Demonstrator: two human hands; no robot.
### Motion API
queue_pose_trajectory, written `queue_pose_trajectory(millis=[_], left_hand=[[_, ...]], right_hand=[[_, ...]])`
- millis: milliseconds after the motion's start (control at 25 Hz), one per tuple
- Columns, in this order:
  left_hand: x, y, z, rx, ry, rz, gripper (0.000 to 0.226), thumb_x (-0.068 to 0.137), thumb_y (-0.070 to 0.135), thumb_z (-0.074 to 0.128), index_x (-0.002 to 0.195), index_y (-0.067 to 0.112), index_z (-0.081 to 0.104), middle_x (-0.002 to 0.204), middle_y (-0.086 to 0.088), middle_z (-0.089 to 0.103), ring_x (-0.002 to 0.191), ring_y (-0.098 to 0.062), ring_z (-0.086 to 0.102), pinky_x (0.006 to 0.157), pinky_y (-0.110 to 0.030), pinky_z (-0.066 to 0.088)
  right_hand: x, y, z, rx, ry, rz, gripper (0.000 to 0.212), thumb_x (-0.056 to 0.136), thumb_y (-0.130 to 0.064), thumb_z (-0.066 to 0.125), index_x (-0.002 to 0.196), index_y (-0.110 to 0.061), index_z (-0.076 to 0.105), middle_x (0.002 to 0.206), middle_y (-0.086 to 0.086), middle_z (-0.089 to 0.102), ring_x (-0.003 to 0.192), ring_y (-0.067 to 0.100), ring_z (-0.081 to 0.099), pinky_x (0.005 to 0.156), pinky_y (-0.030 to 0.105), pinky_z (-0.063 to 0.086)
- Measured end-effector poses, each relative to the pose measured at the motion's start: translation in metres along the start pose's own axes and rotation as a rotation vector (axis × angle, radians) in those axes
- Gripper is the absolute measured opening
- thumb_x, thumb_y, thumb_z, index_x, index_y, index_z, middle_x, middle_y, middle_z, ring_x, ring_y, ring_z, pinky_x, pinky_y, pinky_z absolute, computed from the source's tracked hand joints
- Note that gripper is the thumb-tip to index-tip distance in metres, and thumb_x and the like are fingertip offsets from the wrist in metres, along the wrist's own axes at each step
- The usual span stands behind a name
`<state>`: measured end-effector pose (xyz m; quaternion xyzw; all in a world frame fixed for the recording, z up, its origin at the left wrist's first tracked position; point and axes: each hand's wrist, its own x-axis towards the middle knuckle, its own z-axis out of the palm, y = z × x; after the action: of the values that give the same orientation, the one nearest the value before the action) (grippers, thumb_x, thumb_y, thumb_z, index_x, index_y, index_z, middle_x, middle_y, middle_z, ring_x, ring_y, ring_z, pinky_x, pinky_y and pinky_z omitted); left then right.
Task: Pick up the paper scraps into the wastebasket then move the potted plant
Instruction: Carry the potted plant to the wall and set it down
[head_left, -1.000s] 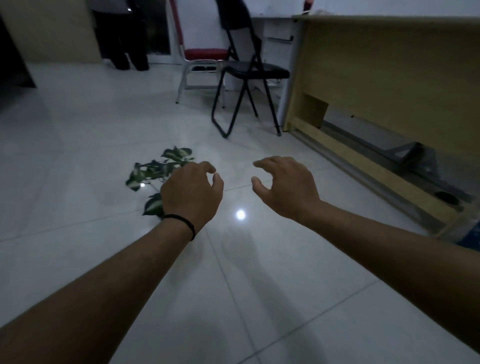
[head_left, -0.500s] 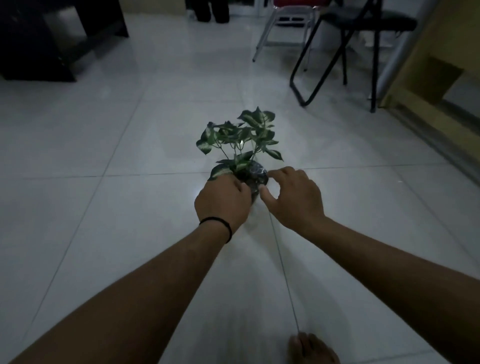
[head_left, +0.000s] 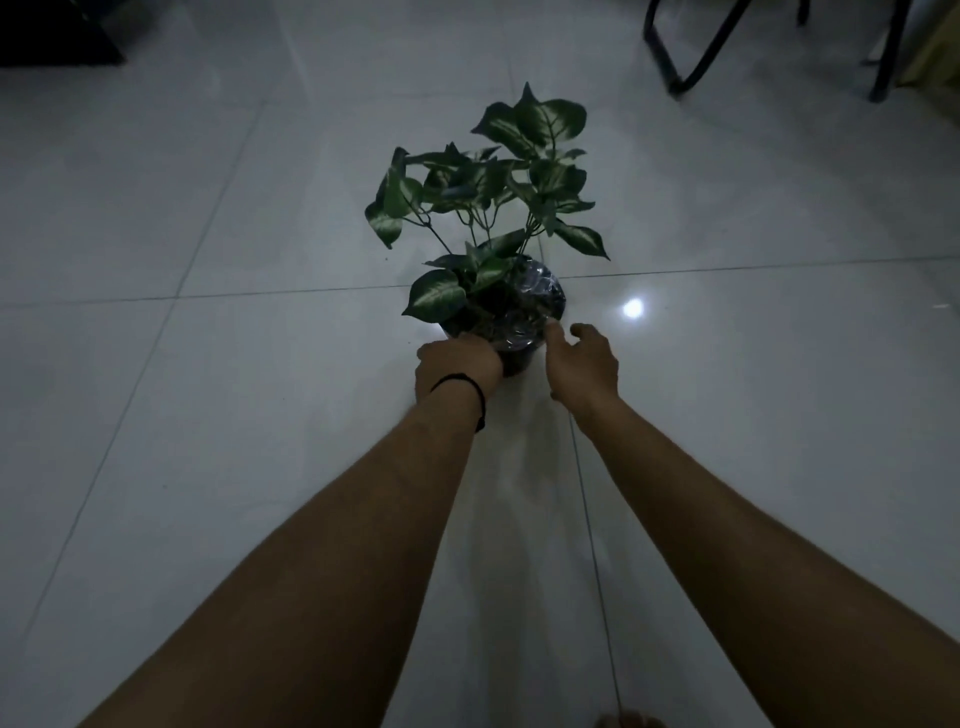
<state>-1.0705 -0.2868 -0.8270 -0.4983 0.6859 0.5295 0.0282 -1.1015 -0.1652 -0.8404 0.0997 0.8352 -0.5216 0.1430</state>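
The potted plant (head_left: 511, 306) stands on the pale tiled floor, with green-and-white leaves above a dark pot whose top is wrapped in shiny plastic. My left hand (head_left: 457, 366), a black band on its wrist, grips the pot's near left side. On the pot's right, my right hand (head_left: 582, 364) touches the plastic-wrapped rim with its forefinger, the thumb held apart. The pot's base is hidden behind my hands. No paper scraps or wastebasket are in view.
Black chair legs (head_left: 675, 67) stand at the back right, beside a wooden desk edge (head_left: 940, 57). Dark furniture (head_left: 52, 36) fills the back left corner. My bare toes (head_left: 628, 719) show at the bottom edge. A lamp reflection (head_left: 632, 308) glints on the floor.
Both hands came down from the air onto the pot. My left hand now wraps its side and my right forefinger touches the rim. The view has tilted down and closer.
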Motion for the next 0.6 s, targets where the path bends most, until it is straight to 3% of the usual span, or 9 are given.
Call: queue_pose_trajectory(millis=[80, 160, 240, 360, 600], left_hand=[[0.018, -0.004, 0.004, -0.107, -0.061, -0.055, 0.074, 0.083, 0.052, 0.039, 0.149, 0.02, 0.026, 0.137, -0.012, 0.053, 0.107, -0.04, 0.063, 0.074, -0.051, 0.061], [0.015, 0.0, 0.001, -0.194, -0.1, -0.027, 0.069, 0.093, 0.051, 0.038, 0.154, 0.03, 0.014, 0.144, -0.009, 0.048, 0.113, -0.04, 0.059, 0.068, -0.046, 0.061], [0.021, 0.002, 0.0, -0.259, -0.109, 0.031, 0.061, 0.093, 0.047, 0.04, 0.151, 0.03, 0.025, 0.138, -0.008, 0.053, 0.112, -0.036, 0.059, 0.069, -0.041, 0.06], [0.027, 0.005, 0.001, -0.274, -0.138, 0.079, 0.048, 0.088, 0.042, 0.043, 0.134, 0.029, 0.049, 0.125, -0.006, 0.062, 0.102, -0.032, 0.062, 0.066, -0.041, 0.06], [0.028, 0.001, -0.003, -0.278, -0.2, 0.124, 0.037, 0.099, 0.031, 0.042, 0.136, 0.025, 0.047, 0.131, -0.006, 0.055, 0.104, -0.03, 0.055, 0.065, -0.038, 0.059]], right_hand=[[0.015, -0.001, 0.01, 0.068, -0.051, 0.037, 0.081, 0.085, -0.064, 0.045, 0.152, -0.02, 0.034, 0.149, 0.01, 0.049, 0.125, 0.032, 0.057, 0.103, 0.051, 0.051], [0.028, -0.003, 0.017, 0.098, -0.07, 0.044, 0.071, 0.088, -0.06, 0.043, 0.149, -0.024, 0.038, 0.144, 0.008, 0.052, 0.125, 0.033, 0.056, 0.103, 0.053, 0.05], [0.037, -0.005, 0.022, 0.097, -0.073, 0.021, 0.057, 0.092, -0.053, 0.041, 0.14, -0.024, 0.047, 0.136, 0.008, 0.058, 0.121, 0.032, 0.057, 0.101, 0.053, 0.05], [0.05, 0.002, 0.026, 0.098, -0.08, -0.007, 0.054, 0.086, -0.054, 0.041, 0.131, -0.026, 0.052, 0.129, 0.006, 0.062, 0.117, 0.031, 0.059, 0.099, 0.054, 0.051], [0.055, 0.011, 0.029, 0.153, -0.072, -0.013, 0.047, 0.083, -0.047, 0.042, 0.123, -0.028, 0.058, 0.12, 0.004, 0.066, 0.109, 0.03, 0.064, 0.094, 0.054, 0.054]])
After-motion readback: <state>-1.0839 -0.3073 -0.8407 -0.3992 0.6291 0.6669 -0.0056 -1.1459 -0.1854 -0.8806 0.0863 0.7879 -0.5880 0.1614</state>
